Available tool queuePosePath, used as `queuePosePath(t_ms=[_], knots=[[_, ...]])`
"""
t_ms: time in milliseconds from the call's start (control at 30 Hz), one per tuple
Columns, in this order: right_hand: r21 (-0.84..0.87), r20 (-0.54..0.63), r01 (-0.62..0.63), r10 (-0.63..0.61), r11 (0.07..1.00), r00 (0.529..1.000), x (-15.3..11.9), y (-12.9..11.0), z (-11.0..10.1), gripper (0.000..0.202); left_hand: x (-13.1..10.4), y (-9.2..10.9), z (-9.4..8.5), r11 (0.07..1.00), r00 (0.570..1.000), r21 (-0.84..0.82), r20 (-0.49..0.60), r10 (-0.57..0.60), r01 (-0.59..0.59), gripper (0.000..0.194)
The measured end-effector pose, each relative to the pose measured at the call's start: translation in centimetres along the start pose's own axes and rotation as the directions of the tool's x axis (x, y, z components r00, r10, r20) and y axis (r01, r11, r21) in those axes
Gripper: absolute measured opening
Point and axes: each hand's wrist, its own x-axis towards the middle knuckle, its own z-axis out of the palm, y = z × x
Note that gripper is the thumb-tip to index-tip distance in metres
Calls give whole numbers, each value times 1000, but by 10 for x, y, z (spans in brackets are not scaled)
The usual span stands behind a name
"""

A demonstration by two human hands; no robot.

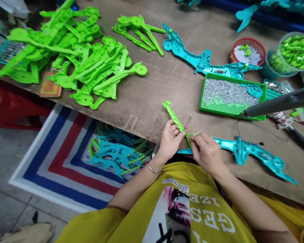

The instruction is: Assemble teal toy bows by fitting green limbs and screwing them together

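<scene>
My left hand (170,140) grips a narrow bright-green plastic part (173,115) that slants up and away from me. My right hand (207,151) pinches the lower end of this same part, close to the left fingertips. A thin dark wire (188,122) sticks up where the fingers meet; its attachment is hidden. Under and beyond my right hand lies a blue bow-shaped plastic shell (228,144), partly covered by that hand. A second blue shell (190,58) rests farther back on the table.
Green plastic parts (101,74) are heaped at the left. A green tray (243,81) of small metal screws stands at right, with a grey power tool (281,100) reaching over it. Behind are a red basket (260,50) and a tub of green pieces (296,52). Blue parts (111,152) lie below the table.
</scene>
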Motion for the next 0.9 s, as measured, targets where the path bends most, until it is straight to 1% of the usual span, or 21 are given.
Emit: queuePosePath(t_ms=[67, 167, 300, 500, 567, 633, 700, 767, 833, 900], knots=[[92, -15, -53, 54, 994, 998, -1, 1, -1, 17, 1, -2, 0, 999, 999, 19, -18, 27, -27, 56], [143, -18, -82, 85, 986, 996, -1, 2, 1, 16, 1, -4, 1, 998, 998, 45, -42, 44, -42, 61], [119, -27, -97, 101, 988, 995, 2, 5, 2, 15, 1, -5, 2, 997, 998, 68, -54, 44, -40, 68], [113, -3, -132, 133, 985, 991, 5, 10, 2, 15, 1, -7, 1, 996, 997, 75, -59, 57, -53, 72], [62, 1, -151, 151, 987, 988, 5, 8, 3, 15, 1, -7, 2, 996, 996, 77, -60, 58, -54, 73], [-47, -5, -157, 157, 986, 988, 6, 5, 4, 17, 1, -7, 2, 996, 996, 79, -64, 57, -52, 73], [-165, -6, -121, 121, 979, 993, 7, 2, 3, 21, 1, -7, 3, 996, 996, 76, -74, 55, -49, 72], [-236, 21, -33, 39, 971, 999, 8, 0, 0, 25, 1, -7, 3, 996, 995, 72, -85, 50, -44, 71], [-254, 61, 55, -41, 966, 997, 7, -1, -4, 25, 1, -7, 3, 997, 995, 75, -87, 43, -37, 71], [-240, 87, 106, -88, 965, 992, 4, -1, -8, 21, 1, -7, 3, 996, 995, 84, -88, 43, -36, 71]])
